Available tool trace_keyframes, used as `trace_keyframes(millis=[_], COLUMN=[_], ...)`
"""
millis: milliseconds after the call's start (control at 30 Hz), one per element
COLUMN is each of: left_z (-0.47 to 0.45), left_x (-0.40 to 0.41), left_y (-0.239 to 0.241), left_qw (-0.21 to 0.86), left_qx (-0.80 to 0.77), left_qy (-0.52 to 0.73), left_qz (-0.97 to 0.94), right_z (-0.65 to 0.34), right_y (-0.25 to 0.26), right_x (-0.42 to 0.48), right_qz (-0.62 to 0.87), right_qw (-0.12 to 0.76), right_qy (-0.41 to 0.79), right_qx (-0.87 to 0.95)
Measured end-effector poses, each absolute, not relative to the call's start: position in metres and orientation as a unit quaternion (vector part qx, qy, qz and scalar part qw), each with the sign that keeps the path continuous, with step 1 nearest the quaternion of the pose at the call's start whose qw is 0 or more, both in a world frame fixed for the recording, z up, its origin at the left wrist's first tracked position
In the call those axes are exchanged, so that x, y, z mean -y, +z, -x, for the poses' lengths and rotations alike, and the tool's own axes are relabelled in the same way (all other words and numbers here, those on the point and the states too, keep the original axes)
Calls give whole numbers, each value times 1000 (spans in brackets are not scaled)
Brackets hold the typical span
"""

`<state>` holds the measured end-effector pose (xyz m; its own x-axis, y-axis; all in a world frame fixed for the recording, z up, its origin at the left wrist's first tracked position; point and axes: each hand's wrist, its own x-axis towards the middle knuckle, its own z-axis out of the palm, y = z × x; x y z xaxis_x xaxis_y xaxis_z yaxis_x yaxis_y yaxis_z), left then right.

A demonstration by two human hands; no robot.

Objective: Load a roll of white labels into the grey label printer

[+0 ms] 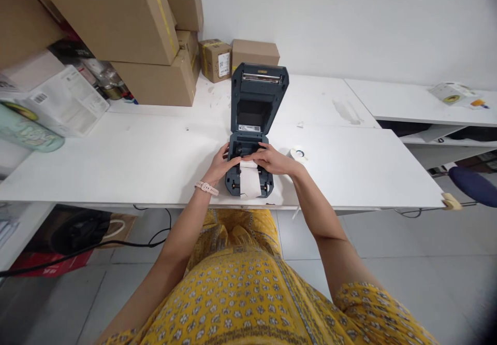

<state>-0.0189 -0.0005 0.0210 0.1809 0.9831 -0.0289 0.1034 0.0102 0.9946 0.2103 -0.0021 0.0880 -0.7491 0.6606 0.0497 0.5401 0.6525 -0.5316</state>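
A dark grey label printer (pixel 254 122) stands on the white table (pixel 128 153) with its lid swung up and back. A white paper roll (pixel 249 178) lies in its open bay, with a strip of paper running toward the front edge. My left hand (pixel 222 164) rests on the printer's left side, fingers curled against the bay wall. My right hand (pixel 272 159) lies over the top of the roll, fingers stretched flat and pressing on it. A pale watch sits on my left wrist.
Cardboard boxes (pixel 128 29) are stacked at the back left, with smaller boxes (pixel 254 54) behind the printer. A small tape roll (pixel 298 154) lies right of the printer. Packages (pixel 58 101) sit at the far left. A blue chair (pixel 473 185) stands right; cables run under the table.
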Motion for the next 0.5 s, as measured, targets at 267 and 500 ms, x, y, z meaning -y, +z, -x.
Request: trace_keyframes(millis=[267,500], left_z=[7,7], left_x=[47,90], left_y=[58,57], left_qw=[174,165], left_qx=[-532,-340], left_qy=[455,216], left_qz=[-692,-900], right_z=[-209,-210], right_y=[86,84], right_x=[2,1], right_qz=[333,337], right_qw=[122,113], right_qy=[243,239], right_qx=[903,904])
